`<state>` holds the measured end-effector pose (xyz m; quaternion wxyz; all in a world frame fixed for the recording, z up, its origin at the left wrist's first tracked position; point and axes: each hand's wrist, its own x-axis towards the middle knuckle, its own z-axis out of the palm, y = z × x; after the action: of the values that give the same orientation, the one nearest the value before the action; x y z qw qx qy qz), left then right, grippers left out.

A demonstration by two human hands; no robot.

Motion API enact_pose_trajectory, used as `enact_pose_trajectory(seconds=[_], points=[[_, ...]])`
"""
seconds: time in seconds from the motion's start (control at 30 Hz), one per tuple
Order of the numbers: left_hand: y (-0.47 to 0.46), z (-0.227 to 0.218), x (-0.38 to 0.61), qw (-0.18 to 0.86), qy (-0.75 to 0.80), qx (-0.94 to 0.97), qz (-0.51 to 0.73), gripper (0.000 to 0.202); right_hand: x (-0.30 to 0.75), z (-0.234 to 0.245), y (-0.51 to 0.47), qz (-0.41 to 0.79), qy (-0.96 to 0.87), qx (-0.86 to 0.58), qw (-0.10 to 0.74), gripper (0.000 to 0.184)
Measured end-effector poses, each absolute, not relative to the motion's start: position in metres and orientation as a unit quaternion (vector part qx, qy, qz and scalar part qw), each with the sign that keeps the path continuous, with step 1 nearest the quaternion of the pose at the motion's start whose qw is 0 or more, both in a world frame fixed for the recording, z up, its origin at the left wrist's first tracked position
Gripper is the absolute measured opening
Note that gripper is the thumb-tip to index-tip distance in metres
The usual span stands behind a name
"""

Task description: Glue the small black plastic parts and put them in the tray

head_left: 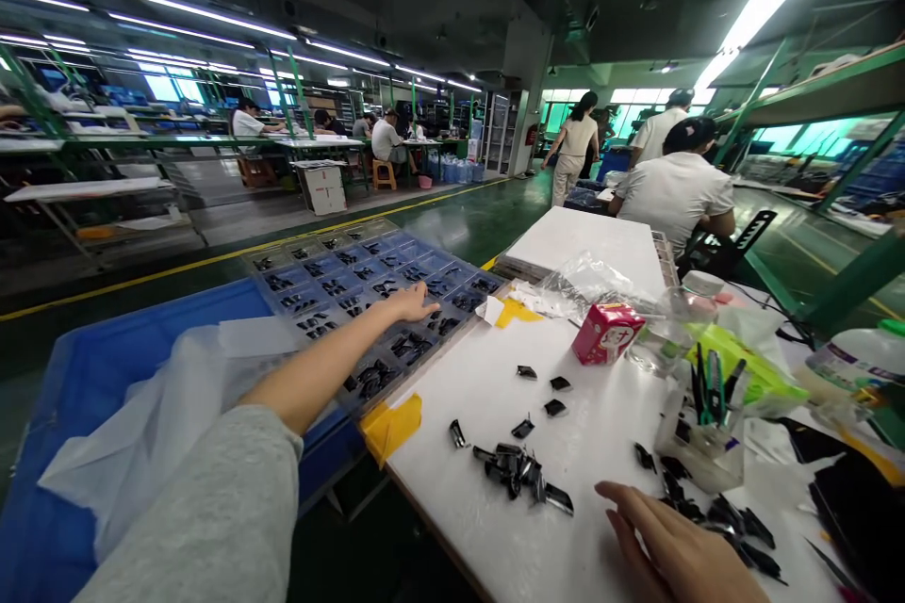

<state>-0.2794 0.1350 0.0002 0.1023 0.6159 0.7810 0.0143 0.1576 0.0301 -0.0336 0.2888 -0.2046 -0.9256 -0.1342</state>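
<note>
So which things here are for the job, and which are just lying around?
For the job:
left hand
blue compartment tray
right hand
black pieces

Just lying about:
pink box
crumpled plastic bag
clear cup of tools

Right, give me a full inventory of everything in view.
White bench: 1, white, centre foreground
Compartment tray: 1, translucent blue, at bench's left edge, black pieces in cells
Black pieces: many, black, scattered on bench
Yellow tape: 2 strips, yellow, by tray
Carton: 1, pink and white, on bench
Plastic bag: 1, clear, beyond carton
Tool holder: 1, clear, right side of bench
Bin: 1, blue, left of bench, white liner
Co-workers: several, mostly white tops, beyond bench
Left hand: 1, fingers on tray
Right hand: 1, open, near black pieces
</note>
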Motion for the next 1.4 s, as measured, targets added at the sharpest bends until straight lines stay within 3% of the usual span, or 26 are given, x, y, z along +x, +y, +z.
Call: enact_pose_trajectory(seconds=[0.67, 1.4], points=[[0.125, -0.012, -0.295, 0.123, 0.728, 0.674, 0.005, 0.031, 0.157, -0.033, 0.028, -0.118, -0.931, -0.211, 0.272, 0.046], [0.129, -0.018, -0.302, 0.029, 0.723, 0.689, -0.027, 0.033, 0.158, -0.044, 0.030, -0.130, -0.933, -0.200, 0.270, 0.043]])
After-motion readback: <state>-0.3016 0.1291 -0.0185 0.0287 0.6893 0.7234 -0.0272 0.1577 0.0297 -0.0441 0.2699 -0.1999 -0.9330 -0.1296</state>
